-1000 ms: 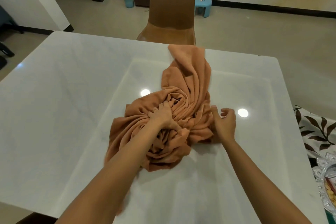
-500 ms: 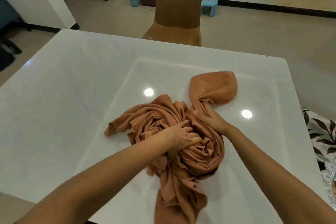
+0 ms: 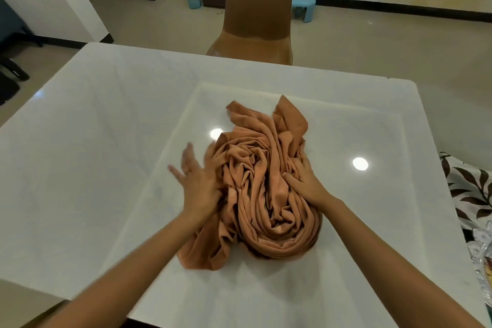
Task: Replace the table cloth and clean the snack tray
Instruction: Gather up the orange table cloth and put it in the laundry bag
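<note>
Cloth (image 3: pixel 266 194) bunched between my splayed left hand (image 3: pixel 198 181) and gripping right hand (image 3: pixel 306 181); loose folds could spill off my lift.

The right hand (image 3: pixel 306 185) has its fingertips buried in the folds of the orange table cloth (image 3: pixel 263 194), so its grip cannot be judged. The left hand (image 3: pixel 198 184) is motion-blurred at the fingers. The silver snack tray (image 3: pixel 483 255) and leaf-print cloth (image 3: pixel 468 189) are cut off by the right edge.
</note>
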### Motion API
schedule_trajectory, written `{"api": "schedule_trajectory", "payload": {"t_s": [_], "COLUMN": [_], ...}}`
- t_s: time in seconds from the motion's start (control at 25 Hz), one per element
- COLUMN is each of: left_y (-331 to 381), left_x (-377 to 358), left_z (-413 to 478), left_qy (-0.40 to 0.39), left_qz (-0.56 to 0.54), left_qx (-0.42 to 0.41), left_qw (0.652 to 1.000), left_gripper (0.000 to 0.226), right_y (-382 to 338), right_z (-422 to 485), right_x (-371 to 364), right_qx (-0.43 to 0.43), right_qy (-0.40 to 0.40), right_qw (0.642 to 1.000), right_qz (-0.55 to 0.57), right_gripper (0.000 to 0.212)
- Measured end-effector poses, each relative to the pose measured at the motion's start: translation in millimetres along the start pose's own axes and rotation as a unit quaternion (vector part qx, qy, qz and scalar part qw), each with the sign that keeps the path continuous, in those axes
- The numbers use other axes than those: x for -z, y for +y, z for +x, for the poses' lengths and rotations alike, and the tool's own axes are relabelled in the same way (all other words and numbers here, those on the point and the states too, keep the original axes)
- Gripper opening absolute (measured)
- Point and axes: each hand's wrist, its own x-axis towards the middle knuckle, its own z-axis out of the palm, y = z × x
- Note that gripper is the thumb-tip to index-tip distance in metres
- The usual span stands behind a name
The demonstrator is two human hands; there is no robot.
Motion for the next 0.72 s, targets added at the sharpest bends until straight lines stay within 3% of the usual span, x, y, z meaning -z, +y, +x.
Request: {"api": "schedule_trajectory", "payload": {"t_s": [0.04, 0.08, 0.12, 0.2, 0.28, 0.36, 0.52, 0.64, 0.72], "left_y": [2.1, 9.7, 17.5, 31.1, 44.4, 50.8, 79.2, 118.6, 145.1], "left_x": [-5.0, -3.6, -4.7, -15.3, -29.5, -57.4, -64.5, -60.3, -67.2], "left_z": [-8.0, -13.0, -13.9, -7.4, 0.8, 10.2, 11.9, 2.9, -6.5], "left_qy": [-0.018, -0.034, -0.044, -0.033, -0.045, -0.053, -0.109, -0.172, -0.203], "left_qz": [-0.094, -0.179, -0.237, -0.335, -0.466, -0.531, -0.541, -0.531, -0.539], "left_qx": [0.197, 0.353, 0.456, 0.533, 0.515, 0.474, 0.437, 0.377, 0.349], "left_qw": [0.976, 0.918, 0.857, 0.776, 0.718, 0.701, 0.710, 0.739, 0.739], "left_gripper": [0.097, 0.099, 0.094, 0.068, 0.051, 0.062, 0.129, 0.130, 0.123], "right_y": [-4.8, -9.0, -11.4, -9.3, -7.8, -8.6, -13.0, -7.3, 4.0], "right_z": [-2.8, -4.8, -6.7, -11.0, -16.3, -21.5, -43.7, -66.2, -85.6], "right_x": [-3.9, -7.5, -11.1, -18.3, -22.3, -18.7, 3.8, 27.2, 45.5], "right_qx": [0.022, 0.029, 0.018, -0.031, -0.068, -0.099, -0.138, -0.140, -0.142], "right_qy": [0.014, 0.022, 0.028, 0.034, 0.024, 0.019, 0.052, 0.096, 0.135], "right_qw": [1.000, 0.999, 0.999, 0.999, 0.997, 0.993, 0.982, 0.982, 0.977], "right_qz": [0.010, 0.018, 0.022, 0.013, 0.015, 0.056, 0.121, 0.081, 0.088], "right_gripper": [0.038, 0.045, 0.054, 0.073, 0.079, 0.071, 0.036, 0.046, 0.049]}}
